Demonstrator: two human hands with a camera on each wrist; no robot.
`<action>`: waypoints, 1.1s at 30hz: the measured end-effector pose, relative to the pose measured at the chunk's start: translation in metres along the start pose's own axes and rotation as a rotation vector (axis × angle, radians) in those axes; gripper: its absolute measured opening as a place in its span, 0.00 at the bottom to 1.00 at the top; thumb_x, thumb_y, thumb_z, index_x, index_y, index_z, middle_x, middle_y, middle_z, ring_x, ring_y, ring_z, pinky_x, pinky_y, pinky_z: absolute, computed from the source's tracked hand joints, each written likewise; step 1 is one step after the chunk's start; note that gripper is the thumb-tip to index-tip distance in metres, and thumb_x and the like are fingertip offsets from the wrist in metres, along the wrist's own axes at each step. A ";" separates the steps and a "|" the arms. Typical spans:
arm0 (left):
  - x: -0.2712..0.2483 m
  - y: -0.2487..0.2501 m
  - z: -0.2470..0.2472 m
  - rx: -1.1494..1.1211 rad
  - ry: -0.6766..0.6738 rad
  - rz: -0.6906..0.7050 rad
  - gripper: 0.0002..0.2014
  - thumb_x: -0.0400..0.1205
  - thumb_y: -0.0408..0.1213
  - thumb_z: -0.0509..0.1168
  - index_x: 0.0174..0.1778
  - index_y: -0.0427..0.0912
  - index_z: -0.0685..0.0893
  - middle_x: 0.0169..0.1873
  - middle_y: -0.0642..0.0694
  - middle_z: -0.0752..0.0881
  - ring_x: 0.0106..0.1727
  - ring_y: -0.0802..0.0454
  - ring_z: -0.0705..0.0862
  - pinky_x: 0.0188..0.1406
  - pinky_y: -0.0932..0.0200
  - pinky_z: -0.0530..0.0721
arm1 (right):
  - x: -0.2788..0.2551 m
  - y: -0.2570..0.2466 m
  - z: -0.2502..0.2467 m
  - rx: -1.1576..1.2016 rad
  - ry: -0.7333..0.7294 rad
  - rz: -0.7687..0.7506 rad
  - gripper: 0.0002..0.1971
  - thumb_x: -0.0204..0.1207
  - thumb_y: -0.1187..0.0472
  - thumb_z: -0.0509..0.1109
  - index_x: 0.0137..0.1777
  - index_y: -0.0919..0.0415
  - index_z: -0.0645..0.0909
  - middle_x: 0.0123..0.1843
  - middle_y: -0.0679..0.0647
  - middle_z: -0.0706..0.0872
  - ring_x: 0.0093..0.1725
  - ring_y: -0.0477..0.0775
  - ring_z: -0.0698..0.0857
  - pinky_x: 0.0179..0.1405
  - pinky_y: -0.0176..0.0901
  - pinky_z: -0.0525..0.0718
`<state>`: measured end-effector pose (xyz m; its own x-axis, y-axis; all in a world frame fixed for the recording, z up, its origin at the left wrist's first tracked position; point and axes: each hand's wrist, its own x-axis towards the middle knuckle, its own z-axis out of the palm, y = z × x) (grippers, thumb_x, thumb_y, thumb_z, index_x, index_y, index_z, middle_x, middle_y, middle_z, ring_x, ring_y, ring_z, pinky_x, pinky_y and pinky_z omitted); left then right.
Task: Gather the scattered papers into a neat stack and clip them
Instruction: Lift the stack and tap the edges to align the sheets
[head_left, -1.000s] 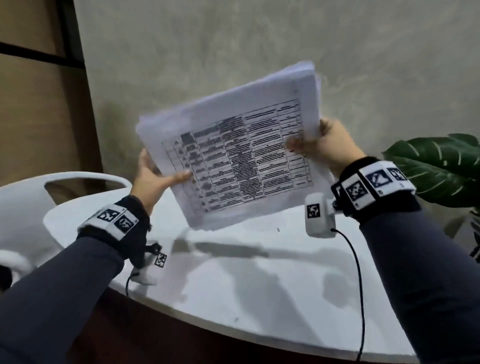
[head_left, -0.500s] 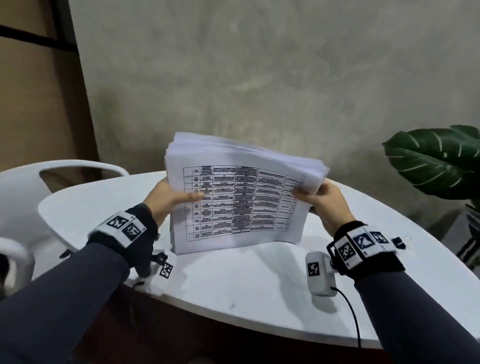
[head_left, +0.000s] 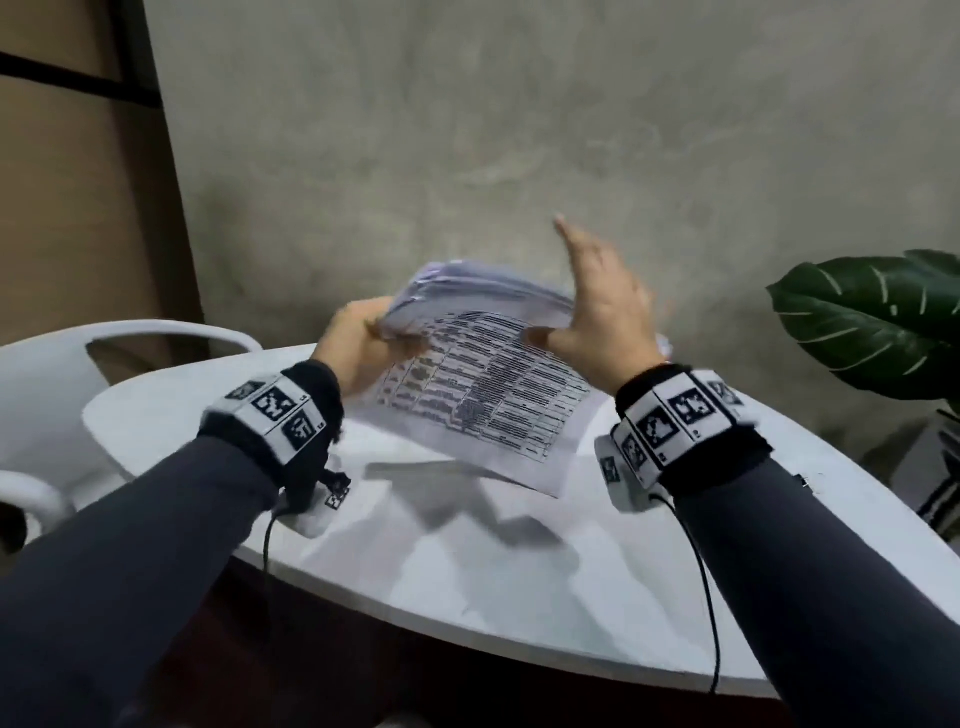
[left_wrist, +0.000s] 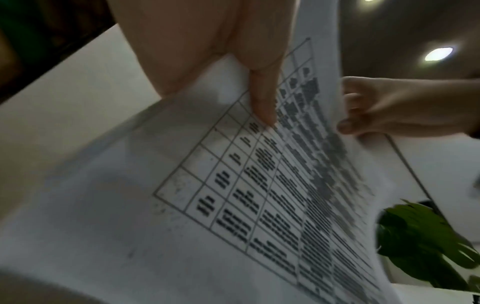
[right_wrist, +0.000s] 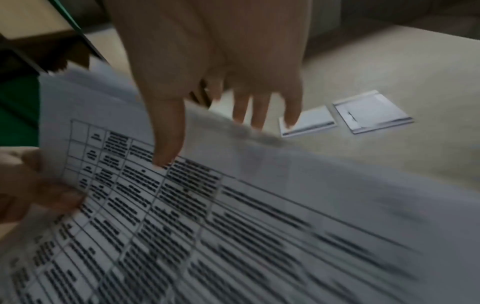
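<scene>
A white chair (head_left: 47, 395) stood out beyond the left hand's outer side, partly behind the white table (head_left: 467, 587). The left hand (head_left: 358, 348) gripped the stack of papers (head_left: 483, 384) at its left edge, thumb laid on the printed top sheet and the remaining fingers underneath; in the left wrist view the thumb pressed onto the table grid of the sheet. The stack hung between the two hands, tilted, its near corner low toward the table top and its far edge raised; whether that corner touched the table could not be told. The right hand (head_left: 602, 312) was mostly open: fingers straight and pointing up past the stack's right edge, only the thumb (right_wrist: 166, 139) resting on the top sheet. In the right wrist view the straight fingers (right_wrist: 259, 111) reached past the far edge of the sheets without curling round them. Both wrists carried black bands with square printed markers. Further out beyond the right hand stood a dark green large-leafed plant (head_left: 878, 322), well apart from the papers.
</scene>
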<state>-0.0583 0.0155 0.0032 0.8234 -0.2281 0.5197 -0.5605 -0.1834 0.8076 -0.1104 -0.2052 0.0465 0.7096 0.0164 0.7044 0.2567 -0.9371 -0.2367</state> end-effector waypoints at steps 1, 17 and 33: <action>0.006 0.009 0.000 0.052 -0.034 0.049 0.18 0.74 0.20 0.69 0.32 0.52 0.83 0.30 0.56 0.84 0.27 0.69 0.81 0.29 0.78 0.79 | 0.010 -0.005 -0.004 0.007 -0.115 -0.007 0.41 0.63 0.51 0.81 0.76 0.52 0.68 0.66 0.59 0.82 0.63 0.59 0.80 0.62 0.51 0.77; 0.008 0.018 0.005 -0.250 0.169 -0.086 0.25 0.68 0.31 0.76 0.61 0.38 0.76 0.49 0.51 0.87 0.52 0.52 0.87 0.60 0.55 0.84 | -0.015 0.019 0.005 1.201 0.054 0.624 0.38 0.61 0.52 0.80 0.65 0.72 0.68 0.49 0.60 0.82 0.47 0.49 0.85 0.51 0.39 0.85; 0.022 0.034 -0.003 -0.344 0.347 -0.006 0.39 0.56 0.64 0.73 0.60 0.52 0.69 0.56 0.49 0.79 0.55 0.54 0.82 0.63 0.55 0.81 | 0.010 -0.005 -0.008 0.885 0.326 0.480 0.38 0.71 0.41 0.71 0.78 0.53 0.61 0.67 0.51 0.74 0.61 0.44 0.73 0.64 0.35 0.70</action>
<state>-0.0591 0.0069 0.0423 0.8404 0.1151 0.5297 -0.5419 0.1567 0.8257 -0.1099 -0.2030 0.0602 0.6867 -0.5061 0.5219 0.4757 -0.2302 -0.8490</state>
